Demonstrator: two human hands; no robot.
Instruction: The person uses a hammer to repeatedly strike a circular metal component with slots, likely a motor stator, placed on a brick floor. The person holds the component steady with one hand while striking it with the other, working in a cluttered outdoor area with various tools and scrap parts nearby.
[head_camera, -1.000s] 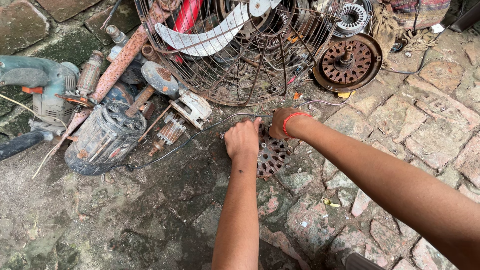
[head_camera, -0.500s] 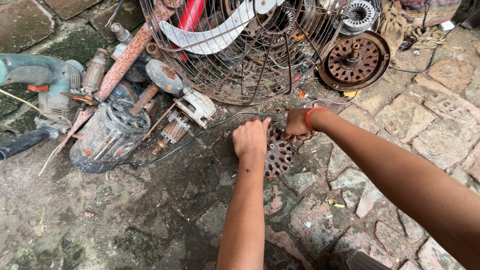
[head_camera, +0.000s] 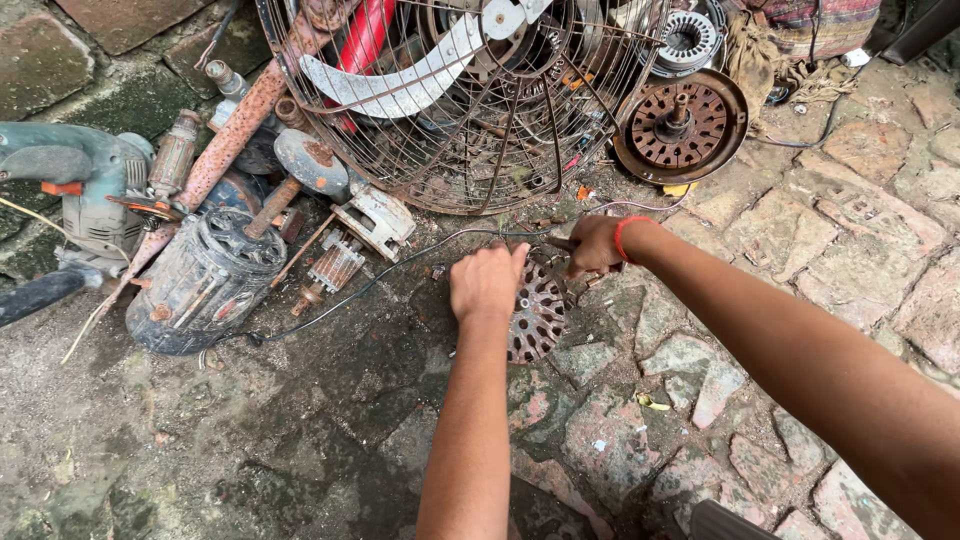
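Perforated round metal cover (head_camera: 536, 318) lies flat on the stone paving (head_camera: 860, 250), just below the wire fan cage (head_camera: 460, 110). Left hand (head_camera: 486, 284) rests curled on its left edge. Right hand (head_camera: 594, 245), fingers closed around a small tool, sits at its upper right rim.

Two hands (head_camera: 487, 285), two rusty slotted discs (head_camera: 535, 315), one wire fan cage (head_camera: 460, 100), one grey motor (head_camera: 205, 280).

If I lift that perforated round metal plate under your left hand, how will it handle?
The perforated round plate looks like rigid rusted metal, so probably stiff and heavy for its size. The left hand rests on it. On edge it might roll; the rusty surface should grip, not slip.
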